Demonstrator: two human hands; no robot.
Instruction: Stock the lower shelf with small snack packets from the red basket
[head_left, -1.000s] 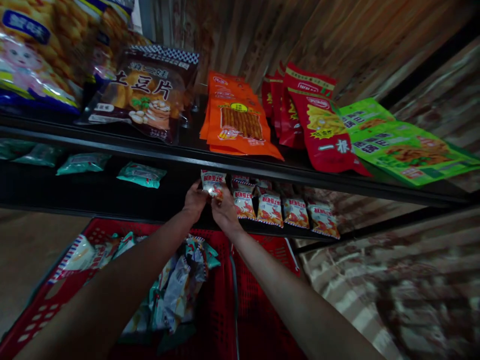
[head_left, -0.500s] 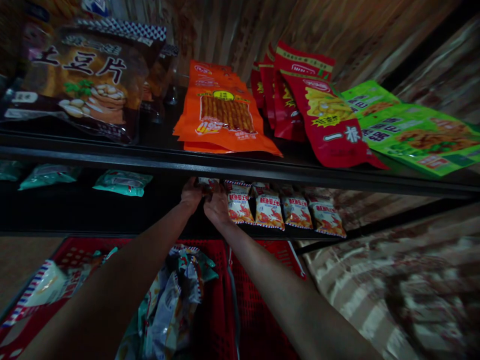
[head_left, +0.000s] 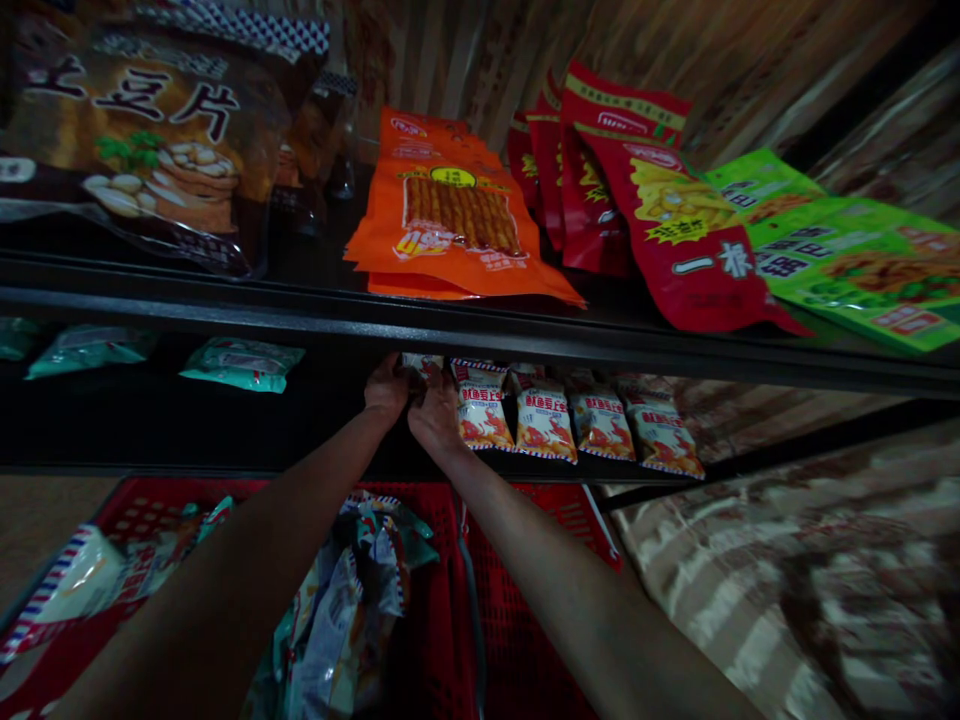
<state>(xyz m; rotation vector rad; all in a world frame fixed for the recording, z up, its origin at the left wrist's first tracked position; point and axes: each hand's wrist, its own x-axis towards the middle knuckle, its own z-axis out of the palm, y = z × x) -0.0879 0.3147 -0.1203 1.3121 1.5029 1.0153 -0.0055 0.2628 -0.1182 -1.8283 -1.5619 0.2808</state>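
Observation:
Both my hands reach onto the lower black shelf, under the edge of the upper one. My left hand (head_left: 387,388) and my right hand (head_left: 436,412) grip a small white snack bag (head_left: 422,362) between them, its lower part hidden by my fingers. Right beside my right hand stands a white snack bag with red lettering (head_left: 484,405), at the left end of a row of matching bags (head_left: 546,420). Further left on the same shelf lies a teal snack bag (head_left: 244,364), apart from my left hand.
Below my arms, a red basket (head_left: 431,600) holds several white and teal snack bags (head_left: 337,620). Another red basket (head_left: 517,590) adjoins it. The upper shelf edge (head_left: 315,318) carries brown (head_left: 172,160), orange (head_left: 457,215), red (head_left: 675,230) and green packets (head_left: 862,260). Striped fabric (head_left: 750,540) hangs at right.
My hands stay at the same bag, with hardly any movement. The view has shifted slightly, so the upper-shelf packets appear a little larger and farther outward.

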